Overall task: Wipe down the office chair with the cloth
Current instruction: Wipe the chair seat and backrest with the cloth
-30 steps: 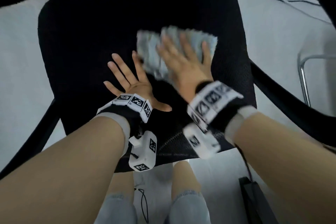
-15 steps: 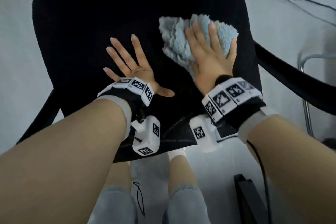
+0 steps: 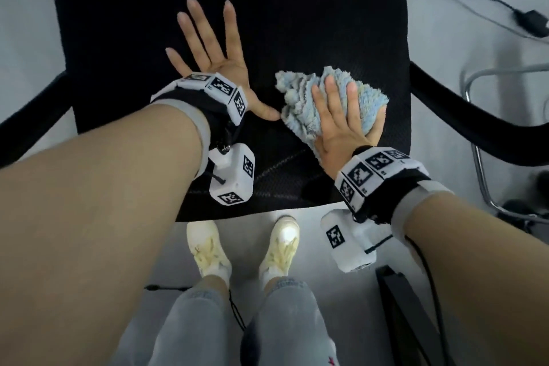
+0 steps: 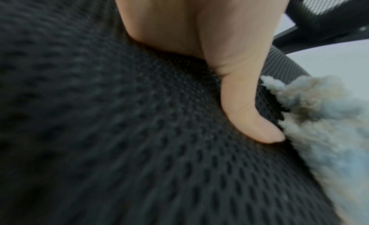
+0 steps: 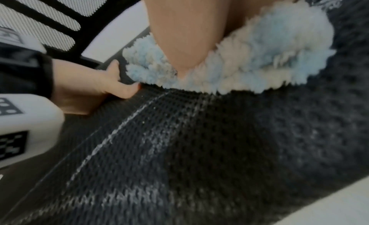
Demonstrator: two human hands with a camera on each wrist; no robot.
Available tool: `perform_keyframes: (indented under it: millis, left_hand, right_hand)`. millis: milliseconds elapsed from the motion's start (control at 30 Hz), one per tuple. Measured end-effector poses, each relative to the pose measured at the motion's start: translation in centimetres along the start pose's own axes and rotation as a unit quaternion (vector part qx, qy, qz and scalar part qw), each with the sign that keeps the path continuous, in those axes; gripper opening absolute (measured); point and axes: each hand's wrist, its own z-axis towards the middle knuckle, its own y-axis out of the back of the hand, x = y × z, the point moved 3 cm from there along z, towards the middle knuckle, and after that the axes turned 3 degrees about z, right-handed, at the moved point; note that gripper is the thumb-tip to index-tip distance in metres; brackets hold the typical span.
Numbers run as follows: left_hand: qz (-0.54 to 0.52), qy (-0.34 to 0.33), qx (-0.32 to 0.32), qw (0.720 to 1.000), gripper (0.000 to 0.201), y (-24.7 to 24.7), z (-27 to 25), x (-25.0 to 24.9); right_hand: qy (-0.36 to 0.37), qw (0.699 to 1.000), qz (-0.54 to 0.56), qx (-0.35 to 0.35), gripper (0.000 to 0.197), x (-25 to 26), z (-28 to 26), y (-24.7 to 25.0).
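The black mesh seat of the office chair (image 3: pixel 297 24) fills the upper head view. My left hand (image 3: pixel 214 47) lies flat on it with fingers spread, holding nothing. Its thumb (image 4: pixel 249 117) points at the fluffy blue-and-white cloth (image 3: pixel 300 104) and nearly touches it. My right hand (image 3: pixel 341 125) presses down on the bunched cloth with straight fingers, at the seat's right front part. The thumb lies along the cloth's right side. The right wrist view shows the cloth (image 5: pixel 249 67) squashed under the palm, with pale streaks on the mesh (image 5: pixel 139 141) in front of it.
Black armrests run along the right (image 3: pixel 475 122) and left (image 3: pixel 29 122) of the seat. On the grey floor lie a cable with an adapter (image 3: pixel 531 22) and a chrome frame (image 3: pixel 481 172). My shoes (image 3: pixel 208 246) stand just before the seat's front edge.
My right hand has slid the cloth from the seat's middle back to the right and then toward the front edge. The left hand has stayed flat on the seat.
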Motion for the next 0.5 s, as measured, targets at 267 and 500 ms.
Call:
perform_keyframes:
  millis: [267,500]
  left_hand:
    - [-0.059,0.182,0.039,0.981,0.142,-1.4,-11.2,10.8]
    - [-0.144,0.199,0.073,0.967,0.134,-4.2,-13.2,12.1]
  right_hand:
    - [-0.008,0.998,-0.064,0.016,0.080,0.0,0.7,0.7]
    - [0.033,0.993,-0.111,0.029,0.081,-1.5,2.6,2.0]
